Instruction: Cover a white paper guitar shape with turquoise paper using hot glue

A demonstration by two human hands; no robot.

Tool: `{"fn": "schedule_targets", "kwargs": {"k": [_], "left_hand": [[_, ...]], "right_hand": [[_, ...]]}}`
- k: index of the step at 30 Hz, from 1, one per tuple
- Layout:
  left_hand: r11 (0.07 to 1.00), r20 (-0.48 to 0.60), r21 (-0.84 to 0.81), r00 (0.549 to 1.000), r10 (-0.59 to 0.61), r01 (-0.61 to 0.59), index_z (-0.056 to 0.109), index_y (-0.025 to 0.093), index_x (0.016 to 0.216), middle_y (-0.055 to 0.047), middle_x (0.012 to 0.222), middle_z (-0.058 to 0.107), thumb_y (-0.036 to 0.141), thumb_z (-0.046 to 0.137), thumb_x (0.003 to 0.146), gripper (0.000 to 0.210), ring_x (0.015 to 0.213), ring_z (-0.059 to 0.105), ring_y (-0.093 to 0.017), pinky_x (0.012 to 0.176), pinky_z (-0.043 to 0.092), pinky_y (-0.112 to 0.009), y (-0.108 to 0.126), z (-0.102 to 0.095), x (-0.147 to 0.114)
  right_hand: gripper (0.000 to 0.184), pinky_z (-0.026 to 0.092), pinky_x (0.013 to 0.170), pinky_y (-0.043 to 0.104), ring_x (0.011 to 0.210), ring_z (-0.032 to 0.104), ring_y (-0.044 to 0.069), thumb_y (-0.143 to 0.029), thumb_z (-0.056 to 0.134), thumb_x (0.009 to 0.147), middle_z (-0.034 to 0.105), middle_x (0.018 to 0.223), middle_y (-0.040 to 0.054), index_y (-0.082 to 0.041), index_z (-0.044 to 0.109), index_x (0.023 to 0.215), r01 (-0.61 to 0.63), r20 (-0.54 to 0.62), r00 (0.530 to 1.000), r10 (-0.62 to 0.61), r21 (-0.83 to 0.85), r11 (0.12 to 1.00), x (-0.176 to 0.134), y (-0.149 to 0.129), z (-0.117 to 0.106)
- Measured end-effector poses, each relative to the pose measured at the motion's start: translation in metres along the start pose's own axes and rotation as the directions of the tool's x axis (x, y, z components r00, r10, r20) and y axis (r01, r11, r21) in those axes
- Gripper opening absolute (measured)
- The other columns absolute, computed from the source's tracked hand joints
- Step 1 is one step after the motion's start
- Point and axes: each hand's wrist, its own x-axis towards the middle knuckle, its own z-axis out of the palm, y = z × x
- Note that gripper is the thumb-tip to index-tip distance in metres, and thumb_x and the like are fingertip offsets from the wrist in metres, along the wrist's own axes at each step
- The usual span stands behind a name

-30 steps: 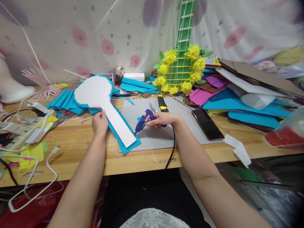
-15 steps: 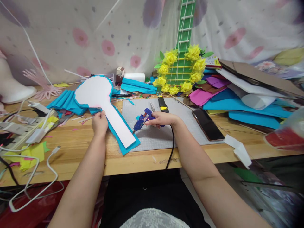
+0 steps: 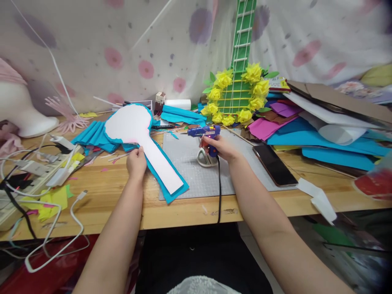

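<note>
Pinching white cutout w/ L hand, gripping glue gun w/ R hand. Far R, see clear container w/ red contents.

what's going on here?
The person's left grip pinches the near edge of a white cutout lying on blue paper, which shows around its edges. The right grip holds a glue gun over the gray mat, nozzle pointing left and apart from the cutout. A green guitar shape with yellow flowers stands behind.
</note>
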Motion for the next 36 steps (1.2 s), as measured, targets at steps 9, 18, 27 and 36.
{"fn": "schedule_targets", "kwargs": {"k": [9,18,27,36], "left_hand": [[1.000,0.012,-0.003,1.000,0.005,-0.005,0.042,0.021,0.056,-0.001,0.055,0.048,0.037,0.040,0.088,0.037,0.055,0.039,-0.015,0.054,0.022,-0.028,0.002,0.000,-0.001],[1.000,0.063,0.029,0.998,0.000,-0.001,0.046,0.021,0.058,-0.003,0.059,0.053,0.039,0.041,0.088,0.035,0.056,0.041,-0.016,0.053,0.021,-0.028,0.008,0.001,-0.010],[0.999,0.072,0.046,0.997,-0.016,0.013,0.046,0.021,0.060,-0.004,0.061,0.054,0.040,0.039,0.089,0.035,0.059,0.044,-0.017,0.054,0.022,-0.028,0.010,0.000,-0.012],[0.994,0.064,0.104,0.998,-0.025,0.018,0.049,0.021,0.062,-0.004,0.066,0.059,0.043,0.036,0.089,0.038,0.065,0.049,-0.018,0.055,0.024,-0.028,0.010,0.002,-0.018]], "right_hand": [[0.039,0.036,0.045,0.023,0.057,0.050,0.010,-0.055,0.063,0.071,0.062,0.079,0.0063,-0.018,0.055,0.080,-0.096,-0.657,0.749,-0.084,-0.233,0.968,-0.014,0.009,-0.072],[0.051,0.047,0.080,0.042,0.092,0.060,0.028,-0.052,0.065,0.071,0.064,0.099,0.0150,-0.016,0.054,0.105,-0.465,-0.750,0.660,-0.043,-0.454,0.760,-0.034,0.036,-0.097],[0.025,0.045,0.092,0.038,0.096,0.059,0.021,-0.044,0.057,0.079,0.065,0.097,0.0070,-0.021,0.056,0.086,0.031,-0.487,0.857,-0.166,-0.274,0.961,-0.023,-0.024,-0.015],[0.053,0.034,0.108,0.030,0.125,0.047,0.014,-0.046,0.034,0.095,0.041,0.144,0.0139,-0.011,0.039,0.134,-0.298,0.087,0.953,0.289,0.427,0.854,0.039,0.007,0.099]]}}
